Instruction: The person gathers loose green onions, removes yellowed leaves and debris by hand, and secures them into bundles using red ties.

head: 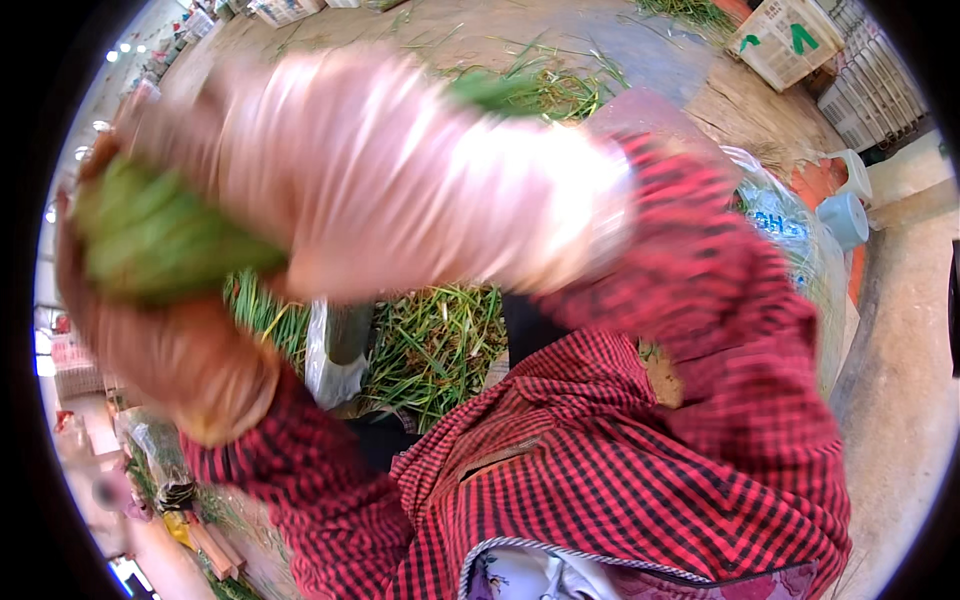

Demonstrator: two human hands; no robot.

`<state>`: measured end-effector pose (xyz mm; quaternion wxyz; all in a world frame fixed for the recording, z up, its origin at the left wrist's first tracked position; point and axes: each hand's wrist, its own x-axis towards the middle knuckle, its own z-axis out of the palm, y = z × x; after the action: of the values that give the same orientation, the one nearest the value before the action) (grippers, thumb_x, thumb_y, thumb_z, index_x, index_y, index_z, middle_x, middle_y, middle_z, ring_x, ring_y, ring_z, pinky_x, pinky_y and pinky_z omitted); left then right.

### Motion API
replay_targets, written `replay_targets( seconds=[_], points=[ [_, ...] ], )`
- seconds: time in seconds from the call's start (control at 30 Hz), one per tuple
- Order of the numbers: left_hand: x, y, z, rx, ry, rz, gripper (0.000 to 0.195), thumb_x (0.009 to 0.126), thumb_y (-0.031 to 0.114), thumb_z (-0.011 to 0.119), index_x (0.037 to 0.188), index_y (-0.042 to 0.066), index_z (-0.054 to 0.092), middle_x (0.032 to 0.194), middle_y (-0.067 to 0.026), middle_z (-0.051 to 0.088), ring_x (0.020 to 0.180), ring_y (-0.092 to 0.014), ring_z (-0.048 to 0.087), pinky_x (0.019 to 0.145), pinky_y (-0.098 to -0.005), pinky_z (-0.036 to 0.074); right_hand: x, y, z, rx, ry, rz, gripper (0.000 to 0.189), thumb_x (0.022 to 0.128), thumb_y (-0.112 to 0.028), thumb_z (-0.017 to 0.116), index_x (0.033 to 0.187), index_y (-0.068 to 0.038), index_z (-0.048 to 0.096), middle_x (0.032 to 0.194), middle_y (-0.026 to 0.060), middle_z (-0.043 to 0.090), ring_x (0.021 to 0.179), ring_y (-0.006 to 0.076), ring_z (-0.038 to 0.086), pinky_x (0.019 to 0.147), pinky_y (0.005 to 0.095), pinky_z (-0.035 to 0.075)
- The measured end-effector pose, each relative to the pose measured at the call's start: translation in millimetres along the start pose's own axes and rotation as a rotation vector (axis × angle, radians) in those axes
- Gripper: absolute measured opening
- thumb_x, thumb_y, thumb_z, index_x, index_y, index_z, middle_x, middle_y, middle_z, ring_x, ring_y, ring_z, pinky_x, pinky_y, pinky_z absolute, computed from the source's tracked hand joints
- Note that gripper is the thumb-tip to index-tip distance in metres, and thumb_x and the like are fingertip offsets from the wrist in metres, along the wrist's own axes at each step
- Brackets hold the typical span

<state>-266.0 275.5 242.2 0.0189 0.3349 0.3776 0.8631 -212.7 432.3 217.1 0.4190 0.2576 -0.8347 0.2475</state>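
Both hands are raised at the left of the head view, blurred by motion. Between them is a bundle of green leaves (157, 232), its kind too blurred to tell. My left hand (161, 345), in a pinkish glove, grips the bundle from below. From the right, my right hand (195, 127) reaches across in a long, shiny pink glove and holds its upper side. The fingers of both hands are smeared. Beneath my arms lies a heap of long green stalks and trimmings (439, 345), beside a white plastic bag or wrapping (330, 367).
More cut stalks (562, 90) litter the floor ahead. A clear plastic bag (795, 240) of greens stands at the right, beside a light blue container (844, 220). White crates (787, 41) stand at the far right. Wooden pieces (214, 547) lie at the lower left.
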Motion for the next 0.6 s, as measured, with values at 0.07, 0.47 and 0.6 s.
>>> replay_targets(
  seconds=[0.07,0.47,0.6],
  points=[
    [18,-42,27,0.07,0.112,-0.024,0.036,0.095,0.018,0.057,0.122,-0.004,0.056,0.092,-0.0065,0.063,0.075,-0.012,0.062,0.064,-0.0255,0.057,0,42,-32,0.06,-0.021,-0.092,0.059,0.065,-0.023,0.075,0.117,-0.003,0.057,0.09,0.0198,0.068,0.081,0.0363,0.069,0.07,0.0433,0.057],
    [-61,-384,39,-0.317,0.507,-1.023,0.06,0.097,0.039,0.059,0.137,0.0,0.038,0.139,-0.0224,0.046,0.125,-0.03,0.049,0.106,-0.0428,0.041,-296,188,-73,-0.093,-0.455,1.191,0.094,0.068,-0.03,0.076,0.147,-0.002,0.034,0.126,0.0284,0.059,0.117,0.0385,0.059,0.098,0.0403,0.048],
    [-80,-411,-19,0.051,0.392,-1.001,0.04,0.098,0.024,0.055,0.129,-0.002,0.051,0.116,-0.016,0.063,0.102,-0.022,0.061,0.09,-0.0357,0.05,-351,218,-54,0.327,-0.236,1.407,0.087,0.072,-0.027,0.079,0.144,0.003,0.039,0.13,0.0184,0.059,0.122,0.0267,0.056,0.106,0.0343,0.041]
  ],
)
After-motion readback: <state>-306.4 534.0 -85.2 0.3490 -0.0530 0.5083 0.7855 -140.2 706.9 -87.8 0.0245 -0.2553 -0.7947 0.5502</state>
